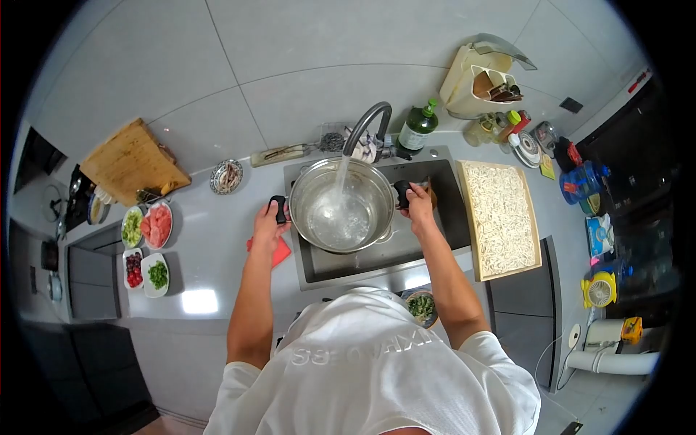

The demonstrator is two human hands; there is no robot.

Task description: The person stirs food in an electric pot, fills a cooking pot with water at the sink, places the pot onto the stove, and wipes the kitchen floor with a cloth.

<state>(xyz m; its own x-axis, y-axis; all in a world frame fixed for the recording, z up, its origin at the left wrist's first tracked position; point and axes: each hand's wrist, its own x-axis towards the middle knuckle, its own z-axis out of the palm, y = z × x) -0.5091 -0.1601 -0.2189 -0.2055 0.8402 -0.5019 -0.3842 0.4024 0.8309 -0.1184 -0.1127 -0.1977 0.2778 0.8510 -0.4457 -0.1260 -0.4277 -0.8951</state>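
Note:
A stainless steel pot (304,230) with two black handles is held over the sink (449,217). Water runs into it from the curved faucet (373,114), and the water inside is rippling. My left hand (268,222) is closed around the left handle. On the opposite side, my right hand (417,204) grips the right handle. A red cloth or pad (279,251) lies on the counter beside my left wrist. The pot hides part of the sink basin, so I cannot tell whether it rests on anything.
A wooden tray of noodles (504,217) lies right of the sink. A green bottle (418,129) stands behind it. Plates of raw meat (156,225) and chopped greens (157,275) sit at left, near a cutting board (130,165). A knife holder (471,87) stands at back right.

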